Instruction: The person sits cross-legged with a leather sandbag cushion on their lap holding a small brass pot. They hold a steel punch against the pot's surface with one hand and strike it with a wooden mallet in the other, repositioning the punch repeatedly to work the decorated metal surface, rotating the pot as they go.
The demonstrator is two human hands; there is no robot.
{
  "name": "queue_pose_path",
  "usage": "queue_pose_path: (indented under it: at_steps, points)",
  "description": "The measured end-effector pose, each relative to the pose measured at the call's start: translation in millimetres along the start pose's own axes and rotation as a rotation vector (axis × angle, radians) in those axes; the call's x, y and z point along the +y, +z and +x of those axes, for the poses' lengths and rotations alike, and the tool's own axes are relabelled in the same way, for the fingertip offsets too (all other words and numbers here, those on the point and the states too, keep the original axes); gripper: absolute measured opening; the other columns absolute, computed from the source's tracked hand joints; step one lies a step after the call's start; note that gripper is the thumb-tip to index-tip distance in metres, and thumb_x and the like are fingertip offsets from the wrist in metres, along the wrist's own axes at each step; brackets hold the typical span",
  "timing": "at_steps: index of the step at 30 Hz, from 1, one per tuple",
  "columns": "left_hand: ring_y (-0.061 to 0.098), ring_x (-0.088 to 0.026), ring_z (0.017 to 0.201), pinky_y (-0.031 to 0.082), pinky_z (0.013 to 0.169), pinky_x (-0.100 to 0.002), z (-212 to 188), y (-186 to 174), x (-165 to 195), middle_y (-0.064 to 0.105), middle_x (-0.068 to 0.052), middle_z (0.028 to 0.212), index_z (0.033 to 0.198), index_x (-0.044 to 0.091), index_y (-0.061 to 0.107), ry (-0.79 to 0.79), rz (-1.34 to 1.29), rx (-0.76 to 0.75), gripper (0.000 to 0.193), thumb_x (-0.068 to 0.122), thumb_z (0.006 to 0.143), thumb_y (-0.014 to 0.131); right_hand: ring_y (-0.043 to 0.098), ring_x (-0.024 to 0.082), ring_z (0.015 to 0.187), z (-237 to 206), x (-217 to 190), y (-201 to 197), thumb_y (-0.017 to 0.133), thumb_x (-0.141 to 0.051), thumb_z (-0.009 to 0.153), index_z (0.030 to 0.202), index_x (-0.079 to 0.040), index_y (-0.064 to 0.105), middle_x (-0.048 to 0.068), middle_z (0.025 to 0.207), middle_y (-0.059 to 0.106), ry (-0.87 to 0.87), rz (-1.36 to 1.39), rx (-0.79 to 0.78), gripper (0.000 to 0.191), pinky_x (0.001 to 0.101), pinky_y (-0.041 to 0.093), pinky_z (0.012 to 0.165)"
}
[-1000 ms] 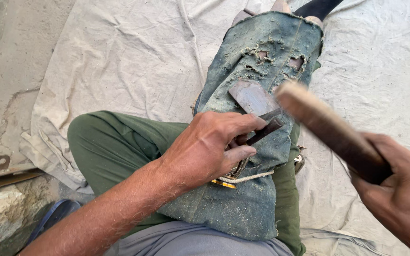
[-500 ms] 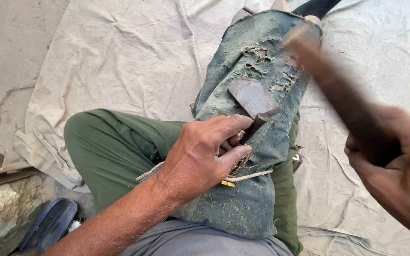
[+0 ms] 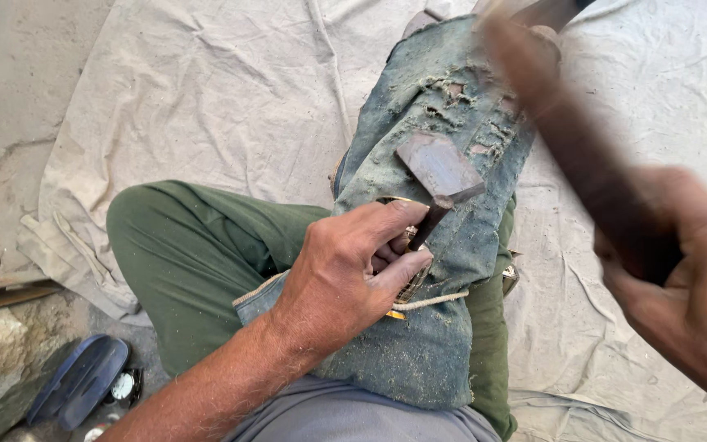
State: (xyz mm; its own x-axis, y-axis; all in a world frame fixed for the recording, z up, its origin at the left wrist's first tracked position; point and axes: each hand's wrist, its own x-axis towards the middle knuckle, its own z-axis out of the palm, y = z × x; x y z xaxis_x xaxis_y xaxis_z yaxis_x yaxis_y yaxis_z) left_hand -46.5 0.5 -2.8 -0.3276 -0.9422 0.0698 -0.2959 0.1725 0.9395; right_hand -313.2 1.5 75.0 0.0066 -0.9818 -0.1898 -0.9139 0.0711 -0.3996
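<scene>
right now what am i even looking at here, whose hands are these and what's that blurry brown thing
There is no machine here. The picture comes from a camera worn on a person's head, looking down at their own lap and two bare hands.

The person sits on a pale canvas sheet spread on the ground, in green trousers. A worn, torn piece of denim, dusted with fine shavings, is draped over one leg as a pad.

The left hand pins a small tool with a flat, wedge-shaped metal blade against the denim; its grip is closed around the tool's dark handle.

The blurry brown thing is a wooden stick, held in the right hand and raised above the blade. It is blurred because it is moving fast.

At the lower left lies a dark blue sandal beside a stone edge.
</scene>
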Motion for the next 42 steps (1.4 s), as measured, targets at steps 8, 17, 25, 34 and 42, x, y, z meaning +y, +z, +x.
queue_pose_path:
  at_steps: [8,17,25,34,42]
  points:
    - [0.076,-0.016,0.076,0.062,0.065,-0.027,-9.5,5.8,2.6,0.073,-0.009,0.093,0.117,0.004,0.069,0.026,0.020,0.061,0.032,0.011,0.089,0.081,0.073,0.019,0.080,-4.8,-9.4,-7.4,0.074,0.010,0.068,0.122,-0.009,0.069,0.009,0.083,0.072,-0.059,-0.402,-0.113,0.058,0.0360,0.057,0.078]
    - [0.076,-0.018,0.083,0.063,0.070,-0.028,-15.5,8.3,2.5,0.073,-0.011,0.099,0.121,0.001,0.066,0.106,0.086,0.109,0.035,0.010,0.090,0.080,0.069,0.023,0.071,-10.4,-9.7,-11.0,0.074,0.003,0.083,0.137,-0.004,0.062,0.013,0.087,0.071,-0.003,-0.086,0.008,0.056,0.0355,0.058,0.060]
    - [0.075,-0.017,0.078,0.063,0.066,-0.029,-21.3,15.2,3.6,0.071,-0.010,0.092,0.117,0.000,0.067,0.108,0.068,0.186,0.032,0.008,0.089,0.081,0.070,0.024,0.071,-16.3,-12.3,-13.7,0.077,0.002,0.078,0.137,-0.006,0.062,0.013,0.087,0.067,0.057,-0.283,-0.047,0.061,0.0365,0.057,0.066]
    - [0.075,-0.016,0.075,0.062,0.064,-0.029,-27.4,17.9,2.7,0.069,-0.008,0.089,0.112,0.001,0.066,0.144,0.102,0.214,0.028,0.007,0.090,0.081,0.071,0.025,0.075,-21.1,-23.7,-16.8,0.076,0.002,0.076,0.129,-0.003,0.064,0.014,0.088,0.070,-0.179,-0.288,0.037,0.055,0.0371,0.058,0.066]
    - [0.076,-0.014,0.077,0.065,0.068,-0.026,-26.5,19.3,4.4,0.071,-0.007,0.089,0.110,0.003,0.067,0.121,0.039,0.224,0.024,0.005,0.090,0.081,0.072,0.022,0.085,-29.8,-14.3,-11.5,0.081,-0.003,0.073,0.128,-0.014,0.062,0.006,0.096,0.073,-0.081,-0.620,-0.078,0.059,0.0386,0.059,0.083]
